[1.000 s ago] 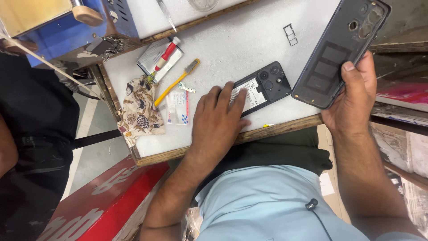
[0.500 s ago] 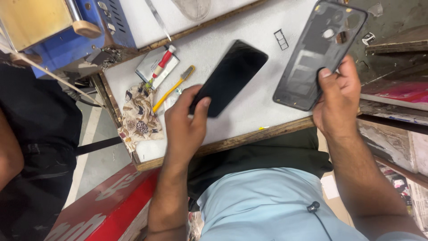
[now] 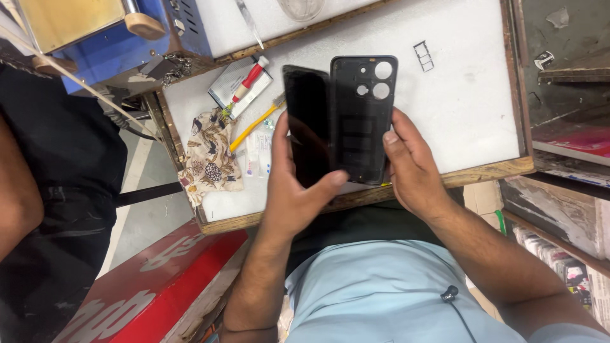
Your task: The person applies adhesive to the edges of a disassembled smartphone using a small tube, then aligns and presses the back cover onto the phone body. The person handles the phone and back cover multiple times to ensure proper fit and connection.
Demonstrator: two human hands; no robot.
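My left hand [image 3: 295, 190] holds a black phone [image 3: 307, 121] with its dark screen up, thumb across the lower edge. My right hand [image 3: 413, 168] grips a black back cover [image 3: 362, 114] with round camera holes, inner side up. Phone and cover are side by side and touching along one long edge, held just above the white work table [image 3: 464, 114] near its front edge.
On the table lie a small tray frame [image 3: 424, 56], a yellow-handled brush [image 3: 254, 125], a red-capped tube [image 3: 250, 79] on a flat pack, a patterned cloth [image 3: 211, 155] and tweezers [image 3: 249, 24]. A blue machine [image 3: 108, 44] stands far left. Another person's arm [image 3: 16, 190] is at left.
My left hand picked the phone up, turned it screen up and brought it towards the middle. My right hand carried the back cover left until it met the phone.
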